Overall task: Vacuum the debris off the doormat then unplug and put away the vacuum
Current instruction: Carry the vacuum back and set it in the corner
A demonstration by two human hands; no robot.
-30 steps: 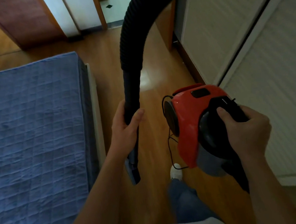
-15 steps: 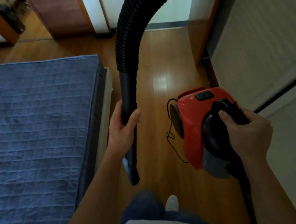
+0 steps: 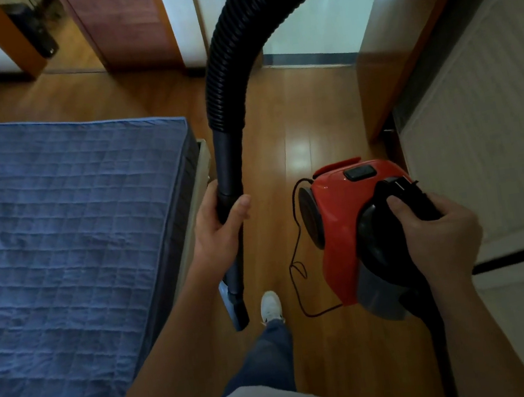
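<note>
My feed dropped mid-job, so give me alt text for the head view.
A person carries a red vacuum by its handle in the right grip, the left grip around the black wand of its hose. A thin cord hangs from the vacuum over the wood floor; a blue bed lies to the left, a doorway ahead.

Red vacuum [image 3: 337, 221] in right hand [image 3: 439, 238], wand [image 3: 229, 202] in left hand [image 3: 220, 233].

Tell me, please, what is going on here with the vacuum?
A person carries a red vacuum, the right hand gripping its black handle, while the left hand holds the hose's tube, nozzle pointing down. A thin cord dangles under the vacuum. They stand on a wood floor beside a blue bed.
</note>
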